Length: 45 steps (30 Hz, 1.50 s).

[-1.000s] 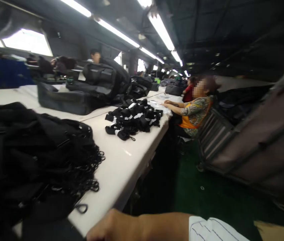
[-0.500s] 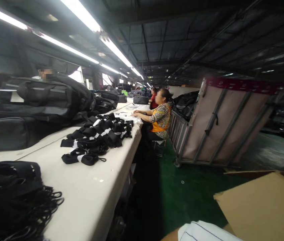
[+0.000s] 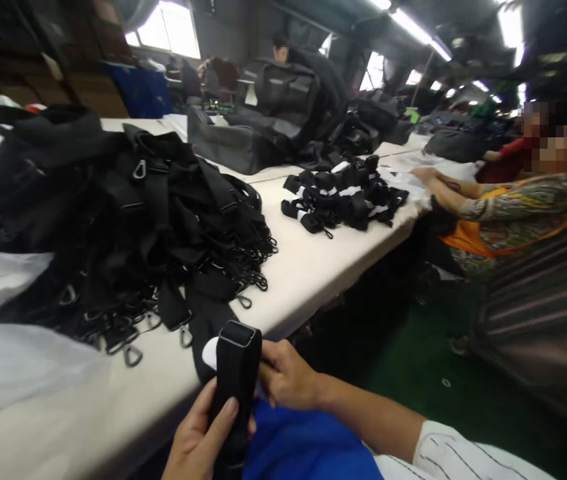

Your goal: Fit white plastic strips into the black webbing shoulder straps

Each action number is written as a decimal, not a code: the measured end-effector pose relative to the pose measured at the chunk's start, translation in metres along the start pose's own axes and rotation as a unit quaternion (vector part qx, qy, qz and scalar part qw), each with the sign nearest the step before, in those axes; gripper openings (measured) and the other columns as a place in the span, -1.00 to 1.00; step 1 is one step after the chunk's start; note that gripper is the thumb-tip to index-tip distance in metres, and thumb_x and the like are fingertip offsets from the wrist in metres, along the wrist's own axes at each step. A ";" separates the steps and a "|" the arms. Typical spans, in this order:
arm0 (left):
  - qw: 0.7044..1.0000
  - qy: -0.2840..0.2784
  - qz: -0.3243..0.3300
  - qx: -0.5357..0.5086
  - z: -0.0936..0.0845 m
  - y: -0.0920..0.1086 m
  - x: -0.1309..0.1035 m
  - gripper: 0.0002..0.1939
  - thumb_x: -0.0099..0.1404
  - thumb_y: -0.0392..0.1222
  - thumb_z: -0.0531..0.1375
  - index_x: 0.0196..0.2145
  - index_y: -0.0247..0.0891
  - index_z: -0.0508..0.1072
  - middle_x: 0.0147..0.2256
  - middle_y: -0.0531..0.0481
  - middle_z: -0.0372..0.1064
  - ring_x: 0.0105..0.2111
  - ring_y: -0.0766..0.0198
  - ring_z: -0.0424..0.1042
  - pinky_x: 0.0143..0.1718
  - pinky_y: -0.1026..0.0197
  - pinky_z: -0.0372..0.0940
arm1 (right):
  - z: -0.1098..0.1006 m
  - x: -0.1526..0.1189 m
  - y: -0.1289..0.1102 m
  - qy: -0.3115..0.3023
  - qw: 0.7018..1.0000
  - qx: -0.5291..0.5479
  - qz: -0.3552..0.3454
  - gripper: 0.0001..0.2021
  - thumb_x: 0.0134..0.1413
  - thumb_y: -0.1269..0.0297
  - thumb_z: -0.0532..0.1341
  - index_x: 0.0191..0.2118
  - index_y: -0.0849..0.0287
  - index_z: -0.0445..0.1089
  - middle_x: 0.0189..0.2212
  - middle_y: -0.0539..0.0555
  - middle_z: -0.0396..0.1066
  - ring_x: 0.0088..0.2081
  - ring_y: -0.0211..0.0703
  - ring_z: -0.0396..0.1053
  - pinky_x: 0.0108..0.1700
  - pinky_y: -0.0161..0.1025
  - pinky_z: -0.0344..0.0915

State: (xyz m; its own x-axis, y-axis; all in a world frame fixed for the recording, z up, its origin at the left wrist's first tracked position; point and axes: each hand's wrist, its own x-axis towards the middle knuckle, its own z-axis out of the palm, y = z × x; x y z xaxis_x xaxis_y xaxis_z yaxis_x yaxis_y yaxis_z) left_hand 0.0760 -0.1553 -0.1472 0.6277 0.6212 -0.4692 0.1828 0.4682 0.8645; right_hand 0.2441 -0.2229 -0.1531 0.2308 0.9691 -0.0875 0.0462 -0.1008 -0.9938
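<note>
My left hand (image 3: 208, 433) is closed round a folded black webbing strap (image 3: 236, 380), its thumb across the front. The strap stands upright above my lap, a metal slider buckle (image 3: 237, 335) at its top. Just behind its left side shows a small white piece (image 3: 210, 353); I cannot make out what it is. My right hand (image 3: 288, 375) grips at the strap's right edge with curled fingers, partly hidden behind the webbing. Beyond my hands lies a large heap of black straps (image 3: 153, 220) with metal hooks hanging toward me.
The long cream table (image 3: 283, 267) carries bundled black straps with white bands (image 3: 348, 193) and black bags (image 3: 283, 113) farther back. Clear plastic sheeting (image 3: 18, 367) lies at left. A co-worker in a patterned sleeve (image 3: 518, 207) sits at right, by a wheeled cart (image 3: 543, 313).
The view has swung left and down toward the strap heap. Both my hands have come into view, holding the black strap; before, only my white striped sleeve and some arm showed.
</note>
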 end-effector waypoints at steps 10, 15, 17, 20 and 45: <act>0.995 0.082 0.026 -0.057 0.000 0.017 -0.007 -0.55 0.06 0.13 0.35 -0.19 -0.24 0.54 -0.53 -0.01 0.47 -0.50 0.31 0.37 -0.47 0.39 0.26 | -0.071 0.073 -0.013 0.330 0.917 -0.172 -0.142 -0.80 0.21 0.17 0.19 -0.26 0.19 0.48 -0.45 0.02 0.47 -0.58 -0.34 0.32 -0.43 -0.36 0.34; 0.993 0.098 0.039 -0.048 0.007 0.028 -0.004 -0.56 0.11 0.10 0.32 -0.14 -0.23 0.51 -0.53 0.01 0.47 -0.49 0.32 0.37 -0.46 0.41 0.27 | -0.097 0.114 -0.010 0.307 0.896 -0.281 -0.156 -0.71 0.00 0.44 0.29 -0.09 0.18 0.49 -0.09 0.13 0.46 -0.42 -0.31 0.39 -0.18 -0.26 0.41; 0.992 0.099 0.029 -0.071 0.009 0.029 -0.004 -0.55 0.10 0.09 0.33 -0.15 -0.25 0.50 -0.54 0.00 0.46 -0.50 0.32 0.36 -0.48 0.41 0.26 | -0.087 0.104 -0.011 0.316 0.892 -0.272 -0.174 -0.65 0.07 0.40 0.25 0.02 0.18 0.43 0.03 0.18 0.37 -0.37 -0.31 0.39 -0.22 -0.29 0.41; 0.990 0.089 0.015 -0.104 0.010 0.031 -0.003 -0.55 0.11 0.07 0.33 -0.13 -0.28 0.49 -0.54 0.00 0.45 -0.51 0.32 0.35 -0.51 0.40 0.25 | -0.059 0.070 -0.014 0.246 0.932 -0.196 -0.178 -0.74 0.19 0.25 0.21 -0.05 0.18 0.48 -0.05 0.15 0.41 -0.39 -0.33 0.37 -0.33 -0.34 0.36; 0.984 0.095 0.031 0.146 -0.017 0.000 0.015 -0.44 0.13 0.22 0.26 -0.12 -0.31 0.49 -0.27 -0.11 0.56 -0.20 -0.03 0.51 -0.14 0.10 0.37 | 0.007 -0.006 -0.007 0.046 0.997 -0.062 0.003 -0.77 0.01 0.17 0.37 -0.26 0.21 0.50 -0.47 0.00 0.47 -0.53 -0.36 0.31 -0.45 -0.41 0.26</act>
State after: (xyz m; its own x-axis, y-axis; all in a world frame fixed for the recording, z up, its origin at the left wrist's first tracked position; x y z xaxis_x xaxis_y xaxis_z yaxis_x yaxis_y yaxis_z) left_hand 0.0725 -0.1350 -0.1577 0.4969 0.7623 -0.4148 0.3758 0.2418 0.8946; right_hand 0.2357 -0.2266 -0.1464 0.3192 0.9442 -0.0812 0.1624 -0.1389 -0.9769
